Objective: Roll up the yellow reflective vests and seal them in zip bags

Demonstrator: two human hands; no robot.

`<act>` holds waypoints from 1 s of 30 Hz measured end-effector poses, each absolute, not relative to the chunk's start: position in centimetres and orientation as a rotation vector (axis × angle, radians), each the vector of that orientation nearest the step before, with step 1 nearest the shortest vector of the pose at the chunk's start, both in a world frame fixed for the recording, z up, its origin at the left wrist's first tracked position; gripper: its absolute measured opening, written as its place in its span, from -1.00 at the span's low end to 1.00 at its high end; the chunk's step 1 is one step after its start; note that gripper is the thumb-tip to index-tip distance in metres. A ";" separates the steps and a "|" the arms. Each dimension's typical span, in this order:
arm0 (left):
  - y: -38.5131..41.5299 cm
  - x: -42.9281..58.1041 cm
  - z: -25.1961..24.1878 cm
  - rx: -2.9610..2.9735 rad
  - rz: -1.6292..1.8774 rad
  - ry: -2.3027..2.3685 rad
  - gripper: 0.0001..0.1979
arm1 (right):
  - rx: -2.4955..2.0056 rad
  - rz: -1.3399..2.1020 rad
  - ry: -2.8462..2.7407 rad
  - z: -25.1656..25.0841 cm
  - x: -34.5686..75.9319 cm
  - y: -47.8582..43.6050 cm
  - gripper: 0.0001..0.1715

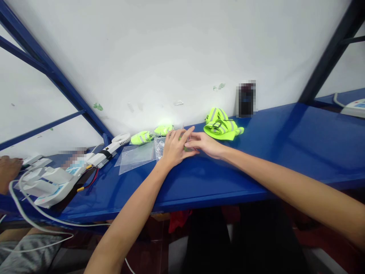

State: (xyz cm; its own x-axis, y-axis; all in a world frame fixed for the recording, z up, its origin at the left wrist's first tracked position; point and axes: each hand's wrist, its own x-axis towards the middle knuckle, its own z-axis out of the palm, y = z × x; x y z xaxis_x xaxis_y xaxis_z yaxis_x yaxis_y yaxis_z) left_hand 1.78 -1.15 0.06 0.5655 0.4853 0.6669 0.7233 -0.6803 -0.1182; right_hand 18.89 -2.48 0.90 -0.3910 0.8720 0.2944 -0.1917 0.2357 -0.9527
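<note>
Head view: working left hand (175, 148) and right hand (205, 144) together, fingers half-curled about green piece (185, 149), mostly hidden; unable to tell grip. Near bag (158, 148) at nine o'clock, straps (222, 130) at two. Probably mid-adjustment, needing steady fingertips next.

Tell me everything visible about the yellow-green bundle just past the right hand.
The yellow-green bundle looks like soft fabric webbing with silvery-grey, seemingly reflective stripes. It is loosely rolled: a coil with a dark buckle-like piece sits in front, looped bands rise behind, and a short end sticks out at the right. It rests on the blue table, close to the wall. Neither hand grips it.
</note>
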 end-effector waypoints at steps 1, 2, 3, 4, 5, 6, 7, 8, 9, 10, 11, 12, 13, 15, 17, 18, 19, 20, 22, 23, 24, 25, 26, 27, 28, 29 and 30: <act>-1.2 1.7 0.1 -2.421 -0.879 -0.955 -0.17 | -0.636 1.387 -1.529 0.9 18.9 -2.5 -0.68; -1.2 1.7 0.1 -2.419 -0.897 -0.934 -0.18 | -0.602 1.432 -1.534 0.8 18.9 -2.5 -0.64; -1.2 1.6 0.2 -2.418 -0.911 -0.924 -0.18 | -0.573 1.471 -1.532 0.8 18.8 -2.5 -0.62; -1.3 1.6 0.2 -2.418 -0.917 -0.926 -0.17 | -0.554 1.482 -1.517 0.8 18.8 -2.5 -0.61; -1.3 1.6 0.3 -2.420 -0.915 -0.937 -0.17 | -0.543 1.477 -1.504 0.7 18.7 -2.5 -0.61; -1.3 1.7 0.3 -2.420 -0.909 -0.952 -0.17 | -0.537 1.459 -1.492 0.7 18.6 -2.5 -0.61; -1.3 1.7 0.4 -2.421 -0.903 -0.965 -0.17 | -0.537 1.433 -1.481 0.6 18.5 -2.5 -0.61; -1.4 1.8 0.4 -2.423 -0.901 -0.971 -0.16 | -0.541 1.414 -1.474 0.5 18.4 -2.5 -0.61; -1.4 1.9 0.4 -2.427 -0.901 -0.971 -0.16 | -0.551 1.410 -1.470 0.5 18.3 -2.5 -0.61; -1.4 2.0 0.4 -2.436 -0.899 -0.964 -0.16 | -0.563 1.430 -1.473 0.4 18.3 -2.5 -0.60; -1.5 2.2 0.4 -2.452 -0.894 -0.951 -0.16 | -0.573 1.474 -1.474 0.4 18.2 -2.6 -0.60; -1.6 2.4 0.4 -2.475 -0.889 -0.931 -0.16 | -0.572 1.532 -1.470 0.3 18.2 -2.6 -0.58; -1.8 2.6 0.4 -2.506 -0.887 -0.907 -0.15 | -0.556 1.590 -1.457 0.3 18.2 -2.7 -0.56; -2.4 3.2 0.4 -2.574 -0.911 -0.856 -0.10 | -0.492 1.669 -1.405 0.3 18.2 -2.7 -0.50; -3.0 3.7 0.6 -2.640 -0.976 -0.810 -0.04 | -0.451 1.710 -1.370 0.2 18.2 -2.7 -0.49; -3.3 3.8 0.7 -2.666 -1.018 -0.778 -0.03 | -0.453 1.725 -1.370 0.1 18.3 -2.6 -0.52; -3.5 3.9 0.8 -2.680 -1.067 -0.743 -0.05 | -0.470 1.730 -1.380 0.0 18.3 -2.4 -0.56; -3.7 3.8 1.0 -2.675 -1.128 -0.711 -0.11 | -0.500 1.725 -1.391 -0.1 18.4 -2.3 -0.60; -3.6 3.4 1.4 -2.581 -1.284 -0.696 -0.26 | -0.599 1.692 -1.398 -0.4 18.5 -1.8 -0.71; -3.4 3.0 1.6 -2.496 -1.361 -0.736 -0.34 | -0.660 1.669 -1.391 -0.5 18.6 -1.6 -0.77; -3.1 2.5 1.7 -2.403 -1.411 -0.814 -0.42 | -0.720 1.649 -1.375 -0.6 18.7 -1.4 -0.83; -2.8 1.9 1.9 -2.316 -1.423 -0.919 -0.48 | -0.767 1.639 -1.352 -0.7 18.8 -1.2 -0.88; -2.5 1.4 2.0 -2.253 -1.385 -1.040 -0.52 | -0.794 1.635 -1.326 -0.7 18.9 -1.0 -0.91; -2.1 0.8 2.0 -2.222 -1.297 -1.168 -0.55 | -0.801 1.633 -1.301 -0.6 19.0 -0.9 -0.92; -1.8 0.3 2.0 -2.225 -1.178 -1.283 -0.57 | -0.798 1.635 -1.277 -0.6 19.1 -0.8 -0.91; -1.6 -0.1 1.9 -2.254 -1.054 -1.372 -0.57 | -0.794 1.638 -1.256 -0.5 19.2 -0.7 -0.90; -1.4 -0.4 1.9 -2.295 -0.940 -1.439 -0.57 | -0.793 1.639 -1.242 -0.5 19.3 -0.6 -0.89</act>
